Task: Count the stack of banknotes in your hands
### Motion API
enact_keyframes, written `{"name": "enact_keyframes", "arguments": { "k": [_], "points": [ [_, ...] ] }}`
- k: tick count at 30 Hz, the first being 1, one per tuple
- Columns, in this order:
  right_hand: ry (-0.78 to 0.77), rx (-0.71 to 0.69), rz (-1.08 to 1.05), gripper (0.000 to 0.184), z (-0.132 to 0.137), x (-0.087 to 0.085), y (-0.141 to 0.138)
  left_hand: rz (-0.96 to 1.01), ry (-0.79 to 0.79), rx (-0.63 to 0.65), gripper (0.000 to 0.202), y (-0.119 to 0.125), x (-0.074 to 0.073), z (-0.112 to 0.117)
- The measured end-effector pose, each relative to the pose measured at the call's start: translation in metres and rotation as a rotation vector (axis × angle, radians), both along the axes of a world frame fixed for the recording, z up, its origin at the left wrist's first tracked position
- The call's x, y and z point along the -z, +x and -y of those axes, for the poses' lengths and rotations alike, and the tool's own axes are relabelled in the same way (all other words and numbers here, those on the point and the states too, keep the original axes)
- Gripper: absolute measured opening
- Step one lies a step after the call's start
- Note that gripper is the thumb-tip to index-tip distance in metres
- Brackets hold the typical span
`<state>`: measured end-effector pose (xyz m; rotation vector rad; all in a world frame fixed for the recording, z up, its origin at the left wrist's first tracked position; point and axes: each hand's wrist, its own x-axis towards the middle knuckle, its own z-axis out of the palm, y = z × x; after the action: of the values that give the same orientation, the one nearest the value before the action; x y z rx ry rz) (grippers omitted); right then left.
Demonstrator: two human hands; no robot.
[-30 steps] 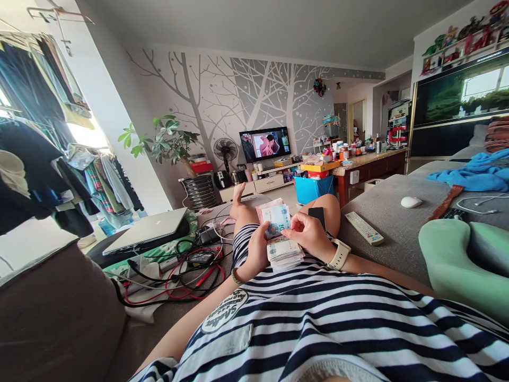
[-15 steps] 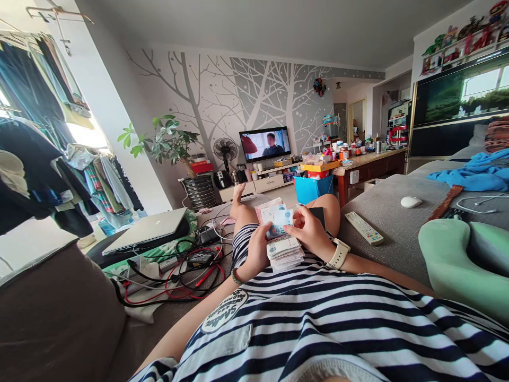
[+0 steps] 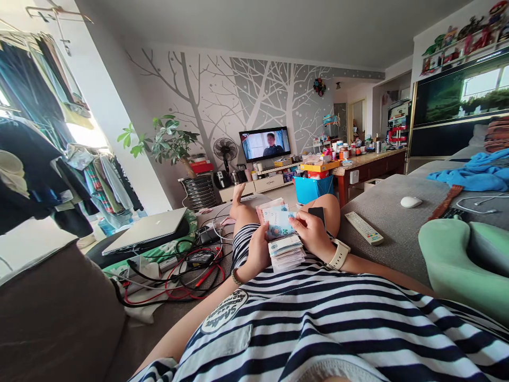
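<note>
Lying at nine o'clock of the lap, a closed laptop (image 3: 149, 228) sits above tangled cables (image 3: 175, 268). The left hand (image 3: 258, 249) grasps a stack of banknotes (image 3: 284, 249) at centre; the right hand (image 3: 314, 231) pinches the raised top note (image 3: 278, 223). A remote (image 3: 363, 228) rests at three o'clock on the sofa (image 3: 393, 223).

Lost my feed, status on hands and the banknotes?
Left hand grips banknote stack. Right hand pinches top note, lifted. Nothing blocking them.
</note>
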<state>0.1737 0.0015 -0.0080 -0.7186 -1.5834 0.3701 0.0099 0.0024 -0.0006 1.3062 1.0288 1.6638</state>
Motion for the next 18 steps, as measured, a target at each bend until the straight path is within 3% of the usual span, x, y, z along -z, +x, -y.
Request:
{"name": "enact_keyframes", "arguments": {
  "k": [7, 12, 18],
  "points": [
    [0.013, -0.081, -0.028, 0.032, 0.000, 0.001, -0.001, -0.468, 0.180, -0.120, 0.004, -0.010, -0.004, 0.009],
    [0.006, -0.112, -0.011, 0.031, -0.001, 0.001, -0.001, -0.698, 0.219, -0.168, 0.011, -0.012, -0.004, 0.011],
    [0.018, -0.130, 0.017, 0.032, -0.001, 0.000, 0.000, -0.761, 0.290, -0.114, 0.019, -0.015, 0.001, 0.007]
  ]
}}
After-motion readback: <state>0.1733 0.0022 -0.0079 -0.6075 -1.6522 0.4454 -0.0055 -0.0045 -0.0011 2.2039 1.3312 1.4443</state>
